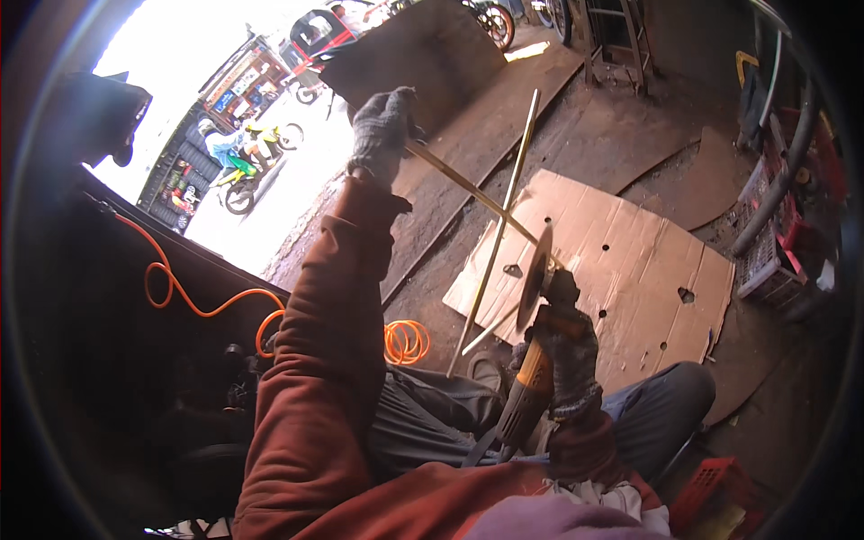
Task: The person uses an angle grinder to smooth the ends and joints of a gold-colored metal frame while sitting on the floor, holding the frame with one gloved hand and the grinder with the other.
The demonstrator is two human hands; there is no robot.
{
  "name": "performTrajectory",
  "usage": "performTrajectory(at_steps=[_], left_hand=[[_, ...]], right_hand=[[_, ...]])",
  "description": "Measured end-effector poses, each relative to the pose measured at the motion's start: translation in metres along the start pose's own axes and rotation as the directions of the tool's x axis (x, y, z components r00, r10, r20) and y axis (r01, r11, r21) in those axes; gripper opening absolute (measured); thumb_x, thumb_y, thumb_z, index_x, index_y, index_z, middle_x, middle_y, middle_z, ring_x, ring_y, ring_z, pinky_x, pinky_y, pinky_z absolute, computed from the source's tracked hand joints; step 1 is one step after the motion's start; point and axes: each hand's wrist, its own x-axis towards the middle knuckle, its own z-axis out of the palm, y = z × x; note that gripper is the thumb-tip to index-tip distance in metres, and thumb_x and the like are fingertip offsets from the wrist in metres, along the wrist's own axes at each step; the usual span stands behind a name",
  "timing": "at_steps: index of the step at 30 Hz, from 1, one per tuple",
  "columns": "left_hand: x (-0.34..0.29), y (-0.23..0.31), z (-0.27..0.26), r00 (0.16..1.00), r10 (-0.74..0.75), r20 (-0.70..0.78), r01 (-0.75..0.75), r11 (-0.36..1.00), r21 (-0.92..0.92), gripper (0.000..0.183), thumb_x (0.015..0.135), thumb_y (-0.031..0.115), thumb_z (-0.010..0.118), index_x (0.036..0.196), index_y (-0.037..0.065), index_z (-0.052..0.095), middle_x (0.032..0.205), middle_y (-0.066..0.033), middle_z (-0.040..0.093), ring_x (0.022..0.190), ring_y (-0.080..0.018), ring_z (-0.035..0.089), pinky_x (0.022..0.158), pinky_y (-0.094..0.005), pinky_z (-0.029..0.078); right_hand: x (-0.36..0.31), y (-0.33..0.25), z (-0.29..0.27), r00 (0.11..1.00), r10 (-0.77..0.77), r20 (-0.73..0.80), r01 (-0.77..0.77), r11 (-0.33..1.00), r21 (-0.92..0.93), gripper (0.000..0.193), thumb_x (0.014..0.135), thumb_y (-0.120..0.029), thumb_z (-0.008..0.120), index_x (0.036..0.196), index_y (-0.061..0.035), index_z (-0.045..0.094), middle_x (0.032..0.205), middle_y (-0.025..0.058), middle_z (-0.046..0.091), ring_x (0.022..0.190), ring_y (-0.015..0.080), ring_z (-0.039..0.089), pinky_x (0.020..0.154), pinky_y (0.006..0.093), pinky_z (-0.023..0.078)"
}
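My left hand (pixel 382 135), in a grey knit glove, is closed round one end of a thin brass-coloured metal rod (pixel 459 183). That rod slants down to the right and meets the edge of a thin disc (pixel 535 277) in the picture; whether they touch I cannot tell. The disc is on a yellow and dark angle grinder (pixel 529 382), held by my gloved right hand (pixel 571 355) near its head. Behind the held rod, a longer rod (pixel 507 211) crosses the floor and the edge of a flattened cardboard sheet (pixel 639 279). A short pale piece (pixel 490 331) lies beneath the disc.
An orange coiled hose (pixel 407 342) lies left of my legs. Crates (pixel 769 243) stand at the right, a red basket (pixel 715 495) at lower right. A large brown board (pixel 423 58) leans ahead. Outside, a rider on a motorbike (pixel 243 171) and another person (pixel 103 117) appear at the left.
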Motion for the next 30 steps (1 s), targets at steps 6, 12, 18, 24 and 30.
performTrajectory(at_steps=[6, 12, 18, 24, 30], left_hand=[[-0.032, 0.017, -0.047, 0.944, -0.321, 0.073, 0.168, 0.66, 0.732, 0.071, 0.094, 0.065, 0.048, 0.081, 0.0, 0.072, 0.052, -0.0028, 0.049, 0.038, -0.0145, 0.045, 0.036, -0.0283, 0.039], [-0.067, -0.001, -0.086, 0.868, -0.476, 0.141, 0.373, 0.813, 0.447, 0.058, 0.098, 0.049, 0.049, 0.085, -0.002, 0.073, 0.05, -0.0002, 0.045, 0.035, -0.0119, 0.037, 0.032, -0.0267, 0.031], [-0.083, 0.01, -0.065, 0.891, -0.419, 0.174, 0.282, 0.812, 0.512, 0.047, 0.1, 0.042, 0.051, 0.089, 0.001, 0.071, 0.047, 0.0007, 0.043, 0.032, -0.0098, 0.035, 0.033, -0.0254, 0.026], [-0.091, 0.029, -0.04, 0.905, -0.409, 0.119, 0.29, 0.795, 0.532, 0.046, 0.096, 0.041, 0.062, 0.089, -0.004, 0.07, 0.049, -0.002, 0.052, 0.029, -0.0085, 0.038, 0.028, -0.0228, 0.027], [-0.1, 0.046, -0.03, 0.903, -0.41, 0.125, 0.23, 0.709, 0.667, 0.044, 0.092, 0.041, 0.061, 0.092, -0.002, 0.072, 0.054, -0.0015, 0.053, 0.037, -0.0088, 0.041, 0.033, -0.0243, 0.034]], right_hand=[[0.013, 0.05, 0.004, 0.993, -0.089, -0.077, 0.079, 0.989, -0.127, 0.04, 0.077, 0.001, 0.078, 0.112, -0.0036, 0.059, 0.098, 0.0111, 0.068, 0.074, 0.0218, 0.069, 0.066, 0.0365, 0.061], [0.006, 0.066, 0.059, 0.99, -0.014, 0.142, 0.033, 0.99, -0.136, 0.056, 0.076, -0.004, 0.083, 0.118, -0.0048, 0.047, 0.102, 0.0088, 0.064, 0.086, 0.0174, 0.067, 0.073, 0.0332, 0.059], [0.01, 0.081, 0.067, 0.978, 0.074, 0.193, -0.03, 0.975, -0.219, 0.062, 0.076, -0.009, 0.084, 0.122, -0.0025, 0.043, 0.11, 0.0089, 0.063, 0.096, 0.0141, 0.063, 0.079, 0.0294, 0.056], [0.025, 0.077, 0.048, 0.991, 0.09, 0.095, -0.072, 0.981, -0.178, 0.067, 0.073, -0.022, 0.086, 0.12, -0.0009, 0.044, 0.11, 0.0116, 0.063, 0.1, 0.0174, 0.062, 0.09, 0.033, 0.052], [0.046, 0.079, 0.021, 0.993, 0.12, -0.022, -0.122, 0.989, -0.085, 0.059, 0.072, -0.019, 0.087, 0.113, -0.0022, 0.048, 0.104, 0.0105, 0.065, 0.091, 0.0157, 0.065, 0.082, 0.0324, 0.055]])
